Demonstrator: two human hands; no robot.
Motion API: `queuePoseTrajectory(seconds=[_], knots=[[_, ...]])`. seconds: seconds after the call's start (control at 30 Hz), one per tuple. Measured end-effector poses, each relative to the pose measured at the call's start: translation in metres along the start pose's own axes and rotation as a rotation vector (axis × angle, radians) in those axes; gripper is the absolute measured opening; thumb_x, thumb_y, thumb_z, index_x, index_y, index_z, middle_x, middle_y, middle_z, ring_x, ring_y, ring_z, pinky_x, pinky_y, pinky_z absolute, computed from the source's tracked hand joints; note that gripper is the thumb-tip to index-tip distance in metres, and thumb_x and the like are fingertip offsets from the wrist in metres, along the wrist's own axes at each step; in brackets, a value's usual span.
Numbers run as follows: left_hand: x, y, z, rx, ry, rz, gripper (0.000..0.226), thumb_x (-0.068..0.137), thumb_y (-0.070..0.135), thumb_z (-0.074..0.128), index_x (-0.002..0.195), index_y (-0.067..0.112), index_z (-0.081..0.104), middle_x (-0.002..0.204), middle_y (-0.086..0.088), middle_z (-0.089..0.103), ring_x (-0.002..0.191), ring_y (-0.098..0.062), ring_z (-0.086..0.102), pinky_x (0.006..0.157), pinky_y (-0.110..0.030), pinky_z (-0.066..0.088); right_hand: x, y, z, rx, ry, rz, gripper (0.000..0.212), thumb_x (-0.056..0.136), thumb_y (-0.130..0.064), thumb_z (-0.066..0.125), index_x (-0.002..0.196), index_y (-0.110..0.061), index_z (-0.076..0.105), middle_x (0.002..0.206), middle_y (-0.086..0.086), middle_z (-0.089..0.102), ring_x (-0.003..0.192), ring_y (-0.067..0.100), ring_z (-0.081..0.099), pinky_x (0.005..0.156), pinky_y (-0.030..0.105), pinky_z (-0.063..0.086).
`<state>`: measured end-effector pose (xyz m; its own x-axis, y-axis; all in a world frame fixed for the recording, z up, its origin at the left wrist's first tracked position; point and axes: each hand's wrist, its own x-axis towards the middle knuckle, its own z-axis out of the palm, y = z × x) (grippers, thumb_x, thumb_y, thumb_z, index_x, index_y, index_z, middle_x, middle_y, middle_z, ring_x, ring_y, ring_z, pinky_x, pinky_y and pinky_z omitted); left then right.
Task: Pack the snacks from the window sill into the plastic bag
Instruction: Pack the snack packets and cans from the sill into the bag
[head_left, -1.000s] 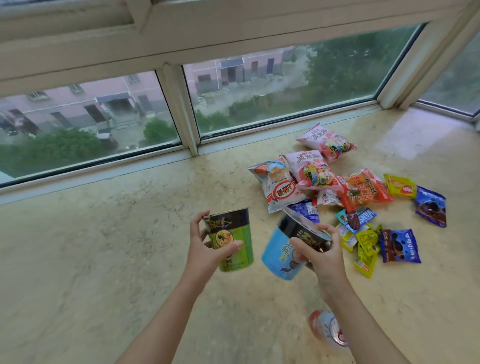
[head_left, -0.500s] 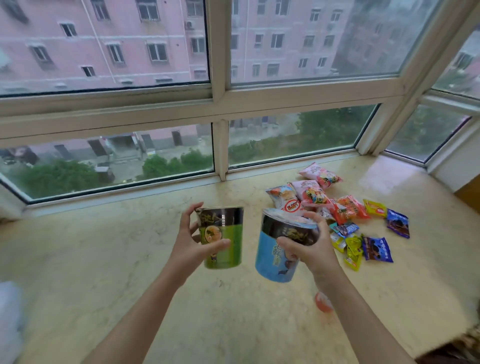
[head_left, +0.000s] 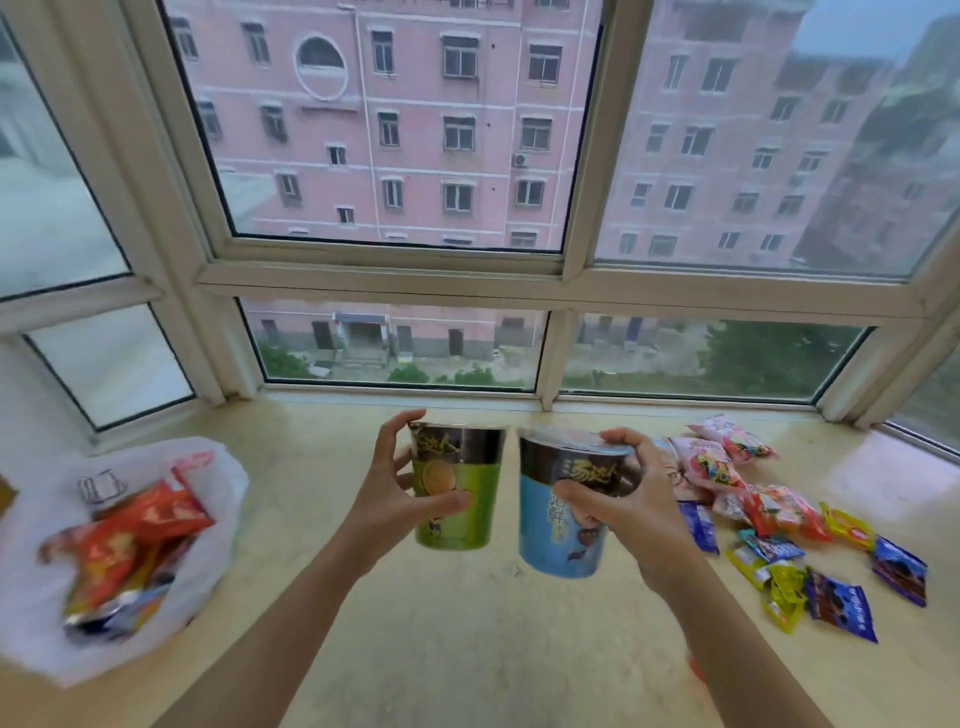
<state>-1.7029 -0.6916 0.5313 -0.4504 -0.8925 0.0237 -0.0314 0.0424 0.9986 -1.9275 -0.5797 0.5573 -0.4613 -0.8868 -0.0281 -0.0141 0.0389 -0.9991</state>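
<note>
My left hand (head_left: 395, 493) grips a green noodle cup (head_left: 460, 499) by its side, held upright above the window sill (head_left: 467, 639). My right hand (head_left: 631, 512) grips a blue noodle cup (head_left: 558, 530) near its lidded top, tilted slightly, right beside the green one. A white plastic bag (head_left: 218, 488) lies open at the far left with several red and orange snack packets (head_left: 130, 540) inside. At the right lies a pile of small snack packets (head_left: 769, 525), pink, red, yellow and blue.
Window frames and glass (head_left: 395, 280) run along the back of the sill and angle in at both sides. A small red object (head_left: 696, 670) peeks out under my right forearm. Bare marble lies between the bag and the cups.
The view has tilted up and swung left, bringing the plastic bag into sight. Both hands have carried the cups leftward, away from the snack pile, still gripping them.
</note>
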Motion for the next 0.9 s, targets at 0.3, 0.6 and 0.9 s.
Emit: queuePoseTrajectory(seconds=[0.3,0.6,0.9], knots=[[-0.1,-0.008,-0.069,0.023,0.178,-0.025,0.098,0.047,0.023,0.094,0.125,0.051,0.04,0.124,0.002,0.056,0.099,-0.017,0.064,0.069,-0.029,0.056,-0.056,0.007,0.078,-0.024,-0.186,0.0,0.063,0.062,-0.002,0.084,0.11,-0.023,0.049,0.111,0.001,0.061,0.08,-0.002,0.067,0.059,0.02,0.054],[-0.16,-0.012,-0.18,0.024,0.322,0.016,0.086,0.059,0.006,0.086,0.121,0.046,0.041,0.121,0.003,0.054,0.093,-0.002,0.065,0.07,-0.024,0.055,-0.084,0.005,0.194,-0.048,-0.34,-0.013,0.061,0.065,0.001,0.082,0.112,-0.018,0.048,0.108,0.0,0.061,0.079,-0.003,0.066,0.058,0.021,0.054],[-0.188,-0.039,-0.33,-0.004,0.355,-0.061,0.091,0.057,0.019,0.09,0.126,0.043,0.036,0.124,0.003,0.053,0.104,-0.013,0.063,0.073,-0.026,0.056,-0.096,0.026,0.351,-0.103,-0.417,0.003,0.056,0.066,0.0,0.081,0.108,-0.018,0.048,0.108,0.003,0.061,0.081,0.001,0.067,0.059,0.022,0.054]])
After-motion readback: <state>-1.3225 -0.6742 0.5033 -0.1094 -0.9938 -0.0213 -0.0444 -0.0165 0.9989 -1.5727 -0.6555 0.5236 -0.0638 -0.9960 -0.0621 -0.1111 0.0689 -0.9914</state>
